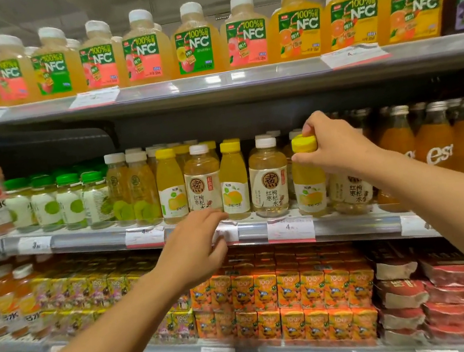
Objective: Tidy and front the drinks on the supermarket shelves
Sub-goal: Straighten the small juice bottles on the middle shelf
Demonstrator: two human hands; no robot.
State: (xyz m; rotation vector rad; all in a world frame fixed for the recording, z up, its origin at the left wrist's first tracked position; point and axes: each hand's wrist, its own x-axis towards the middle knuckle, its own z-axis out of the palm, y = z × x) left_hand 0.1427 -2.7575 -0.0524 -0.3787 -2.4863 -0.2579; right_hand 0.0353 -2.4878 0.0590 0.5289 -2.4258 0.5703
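My right hand (332, 142) grips the yellow cap of a yellow juice bottle (309, 182) standing at the front of the middle shelf (351, 219). To its left stand a white-capped pale tea bottle (269, 179), another yellow-capped juice bottle (233, 181), a second tea bottle (202, 180) and a third yellow juice bottle (171, 188), mixed in one row. My left hand (197, 245) hovers in front of the shelf edge below the second tea bottle, fingers loosely curled, holding nothing.
Green-capped bottles (70, 200) fill the shelf's left; orange soda in glass bottles (433, 142) stands at the right. NFC juice bottles (195, 42) line the top shelf. Orange juice cartons (287, 291) and red packs (453, 293) sit on the lower shelf.
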